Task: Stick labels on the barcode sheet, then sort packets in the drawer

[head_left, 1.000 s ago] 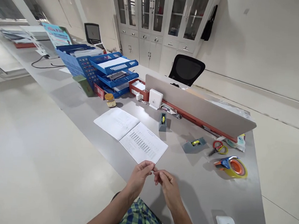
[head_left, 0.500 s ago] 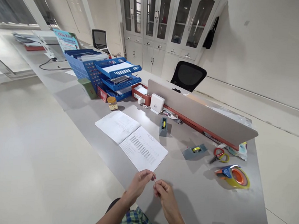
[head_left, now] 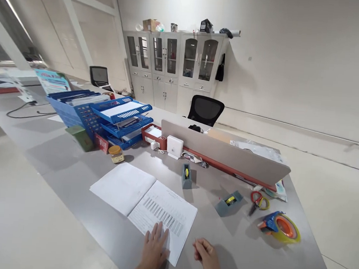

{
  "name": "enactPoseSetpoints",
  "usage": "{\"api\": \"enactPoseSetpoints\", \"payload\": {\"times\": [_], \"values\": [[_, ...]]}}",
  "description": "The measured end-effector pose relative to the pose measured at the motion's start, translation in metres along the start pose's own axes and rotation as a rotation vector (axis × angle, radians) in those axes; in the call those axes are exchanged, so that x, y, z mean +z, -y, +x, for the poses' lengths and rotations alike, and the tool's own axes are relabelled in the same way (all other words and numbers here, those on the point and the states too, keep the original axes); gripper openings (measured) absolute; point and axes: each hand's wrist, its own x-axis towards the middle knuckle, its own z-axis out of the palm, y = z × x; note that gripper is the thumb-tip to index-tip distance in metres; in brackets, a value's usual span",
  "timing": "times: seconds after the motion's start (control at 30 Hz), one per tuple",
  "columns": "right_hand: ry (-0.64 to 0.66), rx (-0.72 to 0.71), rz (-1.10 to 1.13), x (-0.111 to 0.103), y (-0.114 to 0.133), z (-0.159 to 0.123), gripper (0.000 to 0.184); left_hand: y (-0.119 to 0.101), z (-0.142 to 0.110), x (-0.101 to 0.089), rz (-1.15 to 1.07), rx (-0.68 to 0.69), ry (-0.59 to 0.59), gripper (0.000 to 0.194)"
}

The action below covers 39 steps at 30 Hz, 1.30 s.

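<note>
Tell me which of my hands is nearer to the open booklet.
Left. The left hand lies spread on the printed page of the open booklet; the right hand is off it, beside that page's right edge.

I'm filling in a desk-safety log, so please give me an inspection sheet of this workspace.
Surface: long grey smooth-topped desk, light glare near its middle.
Job's things: open white paper booklet, lying flat, dark printed rows on one page.
Clutter: two grey tape dispensers with yellow rolls, red-and-yellow-handled scissors, blue-and-orange tape cutter, clear jar with yellow lid.
Hands: left hand palm-down on the booklet; right hand beside it, pinching a thin item too small to identify.
Cables: black cable at the far left; white cable near the divider.
Surroundings: white glass-doored cabinets, black mesh-backed chair.
</note>
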Motion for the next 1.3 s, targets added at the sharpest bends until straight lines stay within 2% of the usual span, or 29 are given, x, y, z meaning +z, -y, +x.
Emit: {"api": "enactPoseSetpoints", "payload": {"times": [0.17,0.33,0.43,0.5,0.63,0.73,0.83,1.03,1.17,1.23,1.3], "values": [[-0.08,-0.082,-0.033,0.006,0.036,-0.001,0.031,-0.025,-0.008,0.018,0.026,-0.008,-0.06,0.052],[-0.138,-0.187,-0.069,0.01,0.047,0.006,0.027,-0.048,-0.014,0.007,0.024,0.008,-0.029,0.053],[-0.159,-0.183,-0.097,0.015,0.046,0.01,0.028,-0.043,-0.009,-0.002,-0.086,0.023,-0.007,0.051],[-0.134,-0.178,-0.119,0.02,0.041,0.012,0.027,-0.032,0.0,-0.006,-0.33,0.027,0.025,0.049],[-0.081,-0.198,-0.142,0.037,0.022,0.015,0.022,-0.02,0.02,-0.019,-1.136,-0.032,0.17,0.057],[-0.071,-0.188,-0.166,0.047,0.012,0.015,0.022,-0.024,0.022,-0.033,-1.379,-0.118,0.191,0.06],[-0.062,-0.154,-0.193,0.052,0.012,0.015,0.019,-0.029,0.019,-0.039,-1.42,-0.164,0.159,0.055],[-0.048,-0.112,-0.222,0.058,0.015,0.02,0.012,-0.025,0.02,-0.036,-1.535,-0.228,0.163,0.053],[0.058,-0.111,-0.241,0.062,0.011,0.029,0.012,-0.016,0.023,-0.037,-1.59,-0.32,0.115,0.053],[0.101,-0.148,-0.244,0.059,0.014,0.037,0.012,-0.009,0.023,-0.038,-1.579,-0.346,0.089,0.051],[0.046,-0.233,-0.264,0.053,0.026,0.051,0.013,0.0,0.022,-0.039,-1.549,-0.363,0.069,0.05]]}}
